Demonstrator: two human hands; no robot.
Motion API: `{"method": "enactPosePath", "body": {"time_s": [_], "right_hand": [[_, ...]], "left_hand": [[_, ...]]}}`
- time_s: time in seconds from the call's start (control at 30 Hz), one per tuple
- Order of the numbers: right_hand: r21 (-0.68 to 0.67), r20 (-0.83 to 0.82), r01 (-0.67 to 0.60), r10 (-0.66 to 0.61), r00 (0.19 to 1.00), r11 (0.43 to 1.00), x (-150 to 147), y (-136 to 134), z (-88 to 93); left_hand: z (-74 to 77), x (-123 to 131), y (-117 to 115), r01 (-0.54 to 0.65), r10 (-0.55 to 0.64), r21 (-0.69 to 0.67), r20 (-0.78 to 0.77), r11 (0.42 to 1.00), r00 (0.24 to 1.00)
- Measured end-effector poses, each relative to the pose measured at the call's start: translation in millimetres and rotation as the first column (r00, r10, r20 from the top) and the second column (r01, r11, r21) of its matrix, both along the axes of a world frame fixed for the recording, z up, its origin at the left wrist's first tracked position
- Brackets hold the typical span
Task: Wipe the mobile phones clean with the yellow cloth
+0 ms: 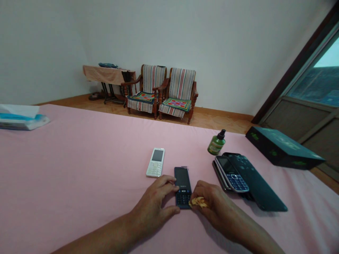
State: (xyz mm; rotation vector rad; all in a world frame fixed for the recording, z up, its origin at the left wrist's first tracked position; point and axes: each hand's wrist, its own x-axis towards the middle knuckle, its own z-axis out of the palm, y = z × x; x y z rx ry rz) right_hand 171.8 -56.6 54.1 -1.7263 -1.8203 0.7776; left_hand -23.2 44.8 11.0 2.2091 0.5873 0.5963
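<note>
A black keypad phone (182,187) lies on the pink bed sheet (79,169), screen up. My left hand (155,197) grips its left edge with fingertips and thumb. My right hand (212,206) is shut on a crumpled yellow cloth (198,202), which touches the phone's lower right side. Left of them lies a white keypad phone (155,162). To the right, a blue-keyed phone (233,174) rests on another dark phone and beside a dark slab-shaped phone (255,181). The black phone's lower edge sits close to my hands.
A green pump bottle (216,144) stands behind the phones. A dark box (282,150) lies at the sheet's right side, and a tissue pack (21,118) at its left. Beyond the bed's far edge stand wooden armchairs (178,93) and a draped table (108,74).
</note>
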Motion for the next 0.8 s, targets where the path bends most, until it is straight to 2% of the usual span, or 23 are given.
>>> {"method": "enactPosePath", "body": {"time_s": [0.17,0.3,0.53,0.7,0.8], "right_hand": [[0.047,-0.001,-0.029,0.029,1.0,0.998,-13.7,3.8,-3.7],[0.066,0.066,-0.037,0.033,0.997,0.997,-25.9,6.1,-8.4],[0.05,0.135,0.01,-0.017,0.991,0.999,-17.9,0.7,-8.8],[0.113,0.087,-0.022,0.012,0.996,0.993,-29.5,4.9,-9.4],[0.105,0.075,-0.026,0.018,0.997,0.994,-31.2,5.6,-7.5]], "left_hand": [[-0.2,0.4,0.7,0.013,-0.013,-0.007,0.008,1.0,1.0],[-1.8,0.5,1.3,0.02,-0.02,0.002,0.03,1.0,0.999],[-1.1,-0.2,-0.4,0.004,-0.004,-0.008,0.028,1.0,1.0],[-2.7,-0.5,-0.2,0.012,-0.012,0.002,0.039,1.0,0.999],[-3.2,-0.2,0.2,0.012,-0.012,0.006,0.043,1.0,0.999]]}}
